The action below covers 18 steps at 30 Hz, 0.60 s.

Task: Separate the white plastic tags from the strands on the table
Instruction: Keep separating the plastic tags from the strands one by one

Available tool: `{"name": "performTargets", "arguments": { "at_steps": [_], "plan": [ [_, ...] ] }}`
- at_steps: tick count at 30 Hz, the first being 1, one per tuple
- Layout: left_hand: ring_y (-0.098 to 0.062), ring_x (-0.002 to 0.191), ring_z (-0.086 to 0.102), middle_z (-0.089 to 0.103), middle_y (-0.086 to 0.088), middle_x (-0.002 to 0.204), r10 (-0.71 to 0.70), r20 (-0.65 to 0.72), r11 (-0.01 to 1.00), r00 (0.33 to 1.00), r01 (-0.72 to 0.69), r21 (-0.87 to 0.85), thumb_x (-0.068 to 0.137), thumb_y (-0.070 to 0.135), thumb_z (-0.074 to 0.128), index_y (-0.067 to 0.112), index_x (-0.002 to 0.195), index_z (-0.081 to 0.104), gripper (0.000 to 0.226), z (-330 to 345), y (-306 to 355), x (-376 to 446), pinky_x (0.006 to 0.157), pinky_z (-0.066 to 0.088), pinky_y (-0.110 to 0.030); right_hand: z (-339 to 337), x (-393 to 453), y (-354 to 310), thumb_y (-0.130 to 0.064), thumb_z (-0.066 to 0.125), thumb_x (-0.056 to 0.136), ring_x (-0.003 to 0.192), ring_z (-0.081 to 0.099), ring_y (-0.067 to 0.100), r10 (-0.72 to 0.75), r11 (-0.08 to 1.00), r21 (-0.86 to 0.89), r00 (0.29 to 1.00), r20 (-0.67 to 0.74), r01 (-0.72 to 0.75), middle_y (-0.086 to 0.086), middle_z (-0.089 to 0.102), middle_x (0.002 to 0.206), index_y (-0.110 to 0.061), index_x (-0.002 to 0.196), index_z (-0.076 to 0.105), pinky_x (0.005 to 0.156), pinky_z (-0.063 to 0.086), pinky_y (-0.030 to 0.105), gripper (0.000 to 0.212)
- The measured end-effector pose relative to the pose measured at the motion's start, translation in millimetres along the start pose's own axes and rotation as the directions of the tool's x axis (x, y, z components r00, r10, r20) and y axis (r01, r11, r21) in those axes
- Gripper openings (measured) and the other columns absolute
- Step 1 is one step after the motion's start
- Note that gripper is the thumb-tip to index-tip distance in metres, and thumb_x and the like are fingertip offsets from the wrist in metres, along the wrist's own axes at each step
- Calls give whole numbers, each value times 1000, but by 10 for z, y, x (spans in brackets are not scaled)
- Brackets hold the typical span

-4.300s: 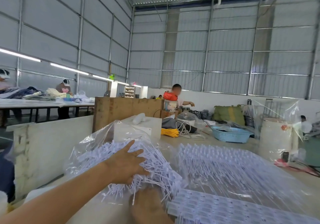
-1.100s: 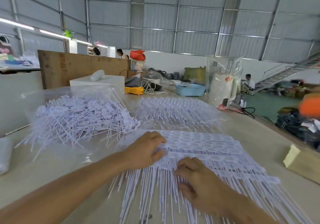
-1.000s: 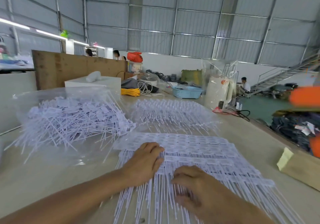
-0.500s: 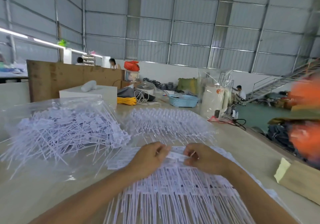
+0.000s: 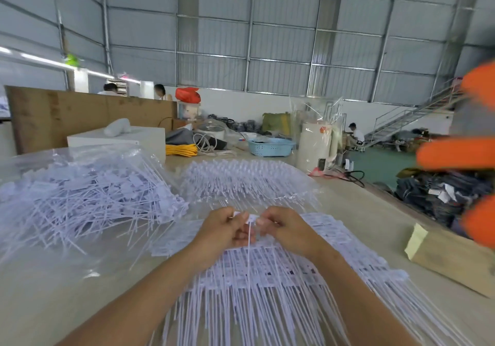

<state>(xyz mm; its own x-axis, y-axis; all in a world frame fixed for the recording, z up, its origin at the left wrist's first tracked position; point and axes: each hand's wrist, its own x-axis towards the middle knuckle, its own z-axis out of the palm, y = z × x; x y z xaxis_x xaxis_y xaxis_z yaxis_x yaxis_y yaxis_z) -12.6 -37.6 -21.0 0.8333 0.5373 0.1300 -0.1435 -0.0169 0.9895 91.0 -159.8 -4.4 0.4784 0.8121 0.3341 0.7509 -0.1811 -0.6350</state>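
Both hands meet above the far end of the sheet of joined tags (image 5: pixel 267 273) lying on the counter (image 5: pixel 356 211). The left hand (image 5: pixel 225 232) and the right hand (image 5: pixel 288 232) each close their grip on the same small white tag (image 5: pixel 250 217), pinching it between thumb and fingertips, and its thin strand (image 5: pixel 249 254) hangs straight down between the palms over the sheet. To the left, a clear plastic bag (image 5: pixel 80 193) holds a loose heap of separated tags with strands. Beyond the hands, a second clear bag (image 5: pixel 249 182) holds tags in tidy rows. A brown cardboard box (image 5: pixel 452 257) sits near the counter's right edge. Bare counter surface shows between the sheet and that box, and on the near left beside the left forearm.
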Motion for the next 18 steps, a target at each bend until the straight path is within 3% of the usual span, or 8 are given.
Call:
{"name": "performTargets", "arguments": {
  "at_steps": [6,8,12,15,18],
  "plan": [
    [-12,34,43,53,1,47,53,-54,995,997,-48,87,100,27,45,6,82,42,27,156,-15,-51,39,34,-21,-22,-19,-63,-10,54,93,68,48,13,-87,994,72,996,19,85,14,56,72,9,79,60,67,37,27,24],
    [-11,33,38,51,3,45,86,-36,988,996,-81,133,100,29,44,4,81,41,31,164,-16,-64,39,28,-20,-3,-27,-79,-9,53,94,61,51,4,-85,990,117,995,51,79,5,58,68,12,81,59,62,39,18,26],
    [-10,33,36,49,1,46,118,-53,986,992,-110,124,100,26,45,4,83,43,28,177,-13,-109,37,29,-18,20,-27,-91,-7,51,95,51,46,-2,-119,983,148,991,65,108,-4,53,59,-4,69,59,58,37,11,27],
    [-5,32,30,40,9,39,53,-52,998,997,-52,27,99,19,48,11,74,38,28,179,8,-111,35,25,-16,-9,-21,-72,-3,53,93,45,35,1,-148,983,122,987,59,140,-7,41,51,-16,56,47,52,31,15,40],
    [-4,30,27,39,8,37,-40,32,999,999,39,37,98,9,49,12,72,40,28,161,42,-121,34,21,-12,-108,-23,-63,-3,57,90,43,35,1,-150,988,1,975,163,152,-13,39,43,-26,51,47,52,30,15,47]
  ]
}}
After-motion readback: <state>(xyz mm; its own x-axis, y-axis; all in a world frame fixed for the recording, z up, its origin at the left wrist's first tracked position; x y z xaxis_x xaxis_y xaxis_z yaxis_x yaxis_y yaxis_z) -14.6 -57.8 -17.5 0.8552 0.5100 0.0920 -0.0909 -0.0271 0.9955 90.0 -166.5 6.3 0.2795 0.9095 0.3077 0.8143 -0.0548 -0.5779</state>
